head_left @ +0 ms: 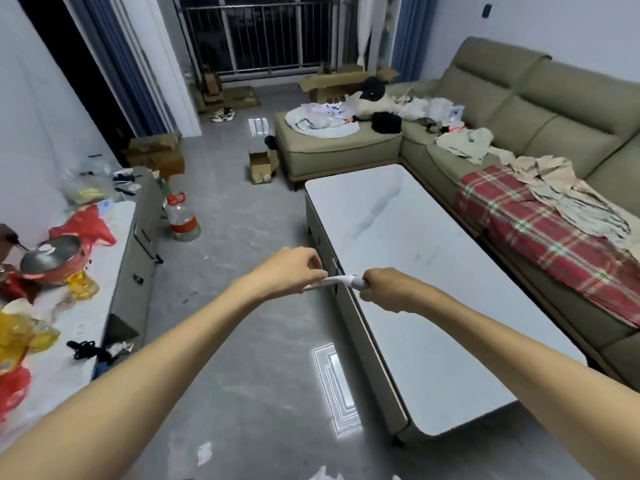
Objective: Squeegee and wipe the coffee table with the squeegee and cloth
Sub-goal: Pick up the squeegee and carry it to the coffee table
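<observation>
White squeegee (341,281) held level between our hands above left edge of coffee table (433,306); both arms outstretched. Right hand (388,291) curls round handle; left hand (287,271) pinches blade end, knuckles up.

Premises: a lived-in home living room. An olive L-shaped sofa (540,109) strewn with clothes (464,140) and a red plaid blanket (540,230) stands along the far and right edges of a low white surface (415,271), with glossy grey floor tiles (235,306) underneath. Blue curtains (412,32) flank a barred balcony railing (263,36), cardboard boxes (332,84) and shoes (222,115) lie near it, and a long cabinet (138,237) on the left wall carries a cooking pot (52,254) and plastic bags (86,226).
</observation>
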### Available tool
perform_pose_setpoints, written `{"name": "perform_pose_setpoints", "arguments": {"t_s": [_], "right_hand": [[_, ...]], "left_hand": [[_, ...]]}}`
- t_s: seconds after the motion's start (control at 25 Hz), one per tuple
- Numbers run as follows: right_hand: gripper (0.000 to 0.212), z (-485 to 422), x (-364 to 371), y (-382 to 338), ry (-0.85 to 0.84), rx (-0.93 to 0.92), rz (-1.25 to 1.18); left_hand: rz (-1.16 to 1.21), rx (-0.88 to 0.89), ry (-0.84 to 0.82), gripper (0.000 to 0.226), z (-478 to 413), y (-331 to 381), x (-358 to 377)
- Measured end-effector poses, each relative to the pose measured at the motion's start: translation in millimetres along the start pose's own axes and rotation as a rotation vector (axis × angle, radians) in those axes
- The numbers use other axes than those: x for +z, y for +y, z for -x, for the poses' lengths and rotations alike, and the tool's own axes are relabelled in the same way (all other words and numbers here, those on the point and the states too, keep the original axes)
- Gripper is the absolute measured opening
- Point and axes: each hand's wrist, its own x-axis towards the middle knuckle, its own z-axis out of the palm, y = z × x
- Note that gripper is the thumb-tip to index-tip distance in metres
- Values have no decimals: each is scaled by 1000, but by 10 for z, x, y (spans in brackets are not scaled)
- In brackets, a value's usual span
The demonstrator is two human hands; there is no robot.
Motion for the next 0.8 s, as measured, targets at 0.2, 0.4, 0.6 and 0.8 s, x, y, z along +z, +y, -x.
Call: {"name": "perform_pose_setpoints", "arguments": {"t_s": [0.2, 0.4, 0.6, 0.8], "right_hand": [[16, -1155, -594, 250, -32, 147, -107], [19, -2642, -1278, 492, -123, 216, -149], [36, -3813, -2215, 390, -159, 208, -106], [22, -5169, -2651, 643, -37, 298, -240]], "left_hand": [[-61, 70, -65, 24, -1440, -139, -387], [-172, 82, -176, 26, -3091, -331, -758], [-145, 95, -189, 20, -4463, -478, -1413], [-113, 145, -222, 19, -5955, -844, -1774]]}}
